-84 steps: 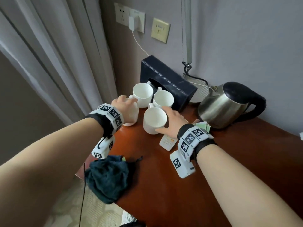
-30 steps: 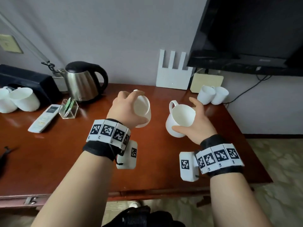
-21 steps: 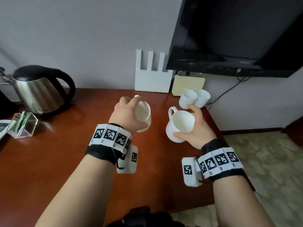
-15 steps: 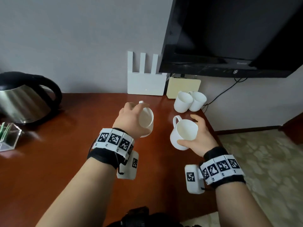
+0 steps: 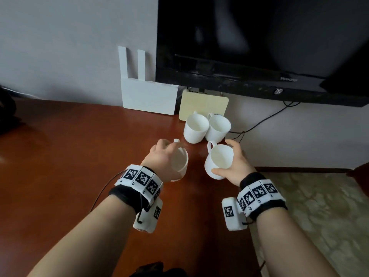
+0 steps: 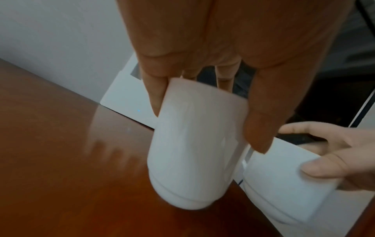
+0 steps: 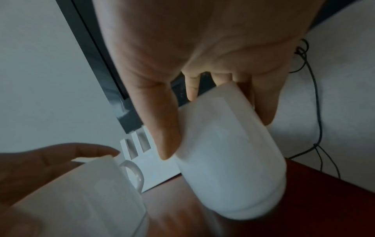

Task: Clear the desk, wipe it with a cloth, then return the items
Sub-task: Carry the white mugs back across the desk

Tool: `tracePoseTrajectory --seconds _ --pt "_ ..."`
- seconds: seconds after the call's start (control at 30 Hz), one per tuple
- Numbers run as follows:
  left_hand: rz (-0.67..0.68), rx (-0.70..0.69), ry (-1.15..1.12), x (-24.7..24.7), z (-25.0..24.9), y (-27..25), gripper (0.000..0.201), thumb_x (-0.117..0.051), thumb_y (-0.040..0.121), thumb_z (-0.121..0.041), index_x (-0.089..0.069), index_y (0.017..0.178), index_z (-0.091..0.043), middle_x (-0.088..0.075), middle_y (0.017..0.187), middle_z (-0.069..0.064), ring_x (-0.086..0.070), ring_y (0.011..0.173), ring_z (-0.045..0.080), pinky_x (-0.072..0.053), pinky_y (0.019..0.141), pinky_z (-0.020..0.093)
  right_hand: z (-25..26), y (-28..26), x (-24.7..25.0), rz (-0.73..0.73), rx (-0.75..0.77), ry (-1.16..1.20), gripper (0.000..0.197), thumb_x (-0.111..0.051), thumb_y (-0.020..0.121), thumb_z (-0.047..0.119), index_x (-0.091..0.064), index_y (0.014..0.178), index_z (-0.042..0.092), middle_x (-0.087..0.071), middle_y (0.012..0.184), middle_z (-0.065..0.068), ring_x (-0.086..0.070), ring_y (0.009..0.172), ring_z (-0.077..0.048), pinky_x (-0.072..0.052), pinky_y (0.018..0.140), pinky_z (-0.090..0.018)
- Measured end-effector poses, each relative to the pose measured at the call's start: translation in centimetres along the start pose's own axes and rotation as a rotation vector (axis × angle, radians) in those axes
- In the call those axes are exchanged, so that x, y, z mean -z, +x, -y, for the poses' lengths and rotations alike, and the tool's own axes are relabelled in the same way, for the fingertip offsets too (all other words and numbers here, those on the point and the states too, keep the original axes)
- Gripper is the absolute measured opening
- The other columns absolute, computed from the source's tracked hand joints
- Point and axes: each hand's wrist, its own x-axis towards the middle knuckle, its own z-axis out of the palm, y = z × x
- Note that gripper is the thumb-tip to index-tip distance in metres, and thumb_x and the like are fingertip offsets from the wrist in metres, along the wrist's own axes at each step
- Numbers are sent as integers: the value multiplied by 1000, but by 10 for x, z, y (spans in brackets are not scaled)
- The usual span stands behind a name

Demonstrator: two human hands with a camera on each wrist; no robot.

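Note:
My left hand [image 5: 162, 156] grips a white mug [image 5: 179, 163] by its rim from above, just over the reddish-brown desk [image 5: 69, 166]. In the left wrist view this mug [image 6: 194, 152] hangs tilted with its base close to the wood. My right hand [image 5: 234, 164] holds a second white mug [image 5: 219, 160] around its body, handle toward the far side. The right wrist view shows that mug [image 7: 229, 168] tilted, above the desk's right end. Two more white mugs [image 5: 206, 127] stand side by side just beyond both hands, near the wall.
A white router [image 5: 148, 90] with upright antennas and a cream box [image 5: 203, 103] lean against the wall behind the mugs. A black TV [image 5: 259, 47] hangs above, with cables [image 5: 257, 124] trailing down. The desk's right edge [image 5: 247, 226] drops to patterned floor [image 5: 319, 216].
Both hands have carried their mugs from the left end of the desk to the right end, and now lower them beside the two standing mugs. The kettle has left the view.

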Motion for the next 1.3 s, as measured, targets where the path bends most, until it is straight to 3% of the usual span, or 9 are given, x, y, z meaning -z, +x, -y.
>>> tracePoseTrajectory --seconds 0.2,0.37,0.57,0.87,1.1,1.3 --pt "7 93 -26 -41 -41 39 93 -74 75 -30 -15 146 -29 -24 144 2 -28 135 24 -35 106 36 -33 44 13 90 55 -78 92 -80 67 19 -24 140 26 -36 136 -3 -43 122 -22 -39 96 -29" --pt "-78 130 -54 -57 -55 59 89 -75 73 -31 -20 143 -26 -26 142 2 -30 133 25 -35 104 33 -40 63 10 151 79 -83 94 -81 64 27 -24 139 28 -37 136 -2 -42 123 -23 -42 101 -40" --pt "-140 158 -67 -65 -59 75 85 -74 73 -36 -23 140 -26 -28 141 2 -32 130 24 -34 102 30 -45 72 7 128 107 -82 89 -79 70 31 -25 142 25 -34 142 -2 -39 128 -21 -38 102 -32" --pt "-22 146 -17 -59 -58 75 95 -74 75 -34 -11 146 -26 -20 146 2 -26 136 25 -31 108 33 -44 71 13 120 113 -95 98 -81 68 28 -19 144 27 -25 143 -4 -32 131 -22 -33 103 -30" --pt "-61 149 34 -55 -58 68 91 -71 77 -38 -14 146 -24 -24 144 2 -33 131 25 -36 104 33 -41 71 15 124 126 -145 97 -80 69 28 -20 145 25 -27 144 -5 -34 131 -22 -34 103 -30" --pt "-49 178 -17 -54 -57 62 96 -70 78 -38 -5 149 -26 -16 147 2 -28 135 25 -31 108 33 -36 63 17 149 138 -202 97 -76 73 30 -14 147 23 -24 148 -7 -24 137 -24 -27 109 -32"
